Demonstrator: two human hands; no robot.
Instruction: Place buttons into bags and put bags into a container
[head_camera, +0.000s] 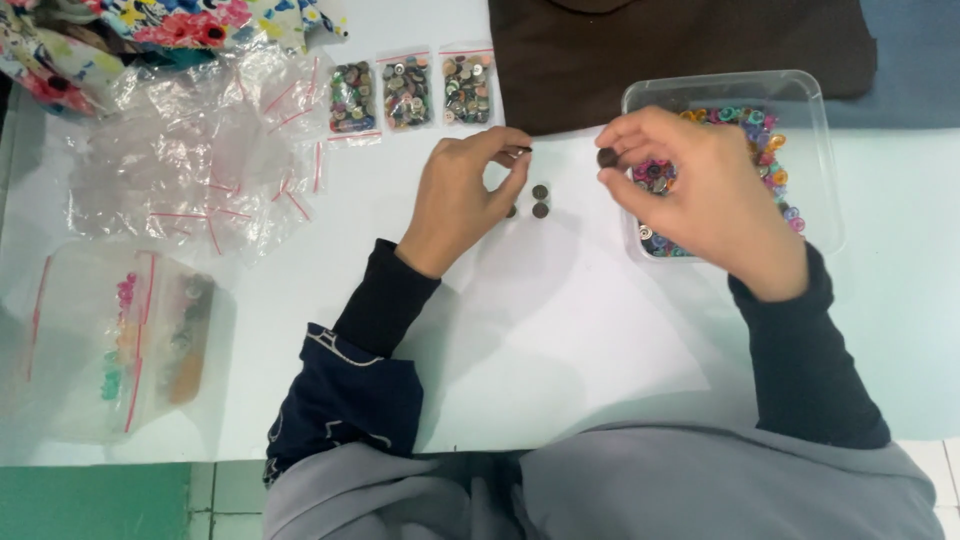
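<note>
Pinching a dark round button (607, 157) between thumb and fingertips, our right hand (700, 195) hovers at the inner edge of the clear tub (815, 110), which holds a jumble of coloured buttons. The button sits face-on toward our left hand, thin edge caught by the fingers, so it has no long axis to speak of; it is simply a small disc held just above the white table (560, 330).

Our left hand (465, 195) is curled, thumb and forefinger pressed together on something very small and dark at their tips; we cannot tell what it is. The other fingers fold loosely under.

Between the two hands, on the table, lie three dark buttons (540, 200) in a close cluster, one partly hidden by the left fingers. They lie just below and to the left of the held button, and just right of the left fingertips. Both hands are near them, the left slightly nearer.

Farther off, three small filled bags (408, 93) stand in a row beside a heap of empty bags (190, 160). A brown cloth (680, 50) lies beyond the hands, touching the tub's far side.
</note>
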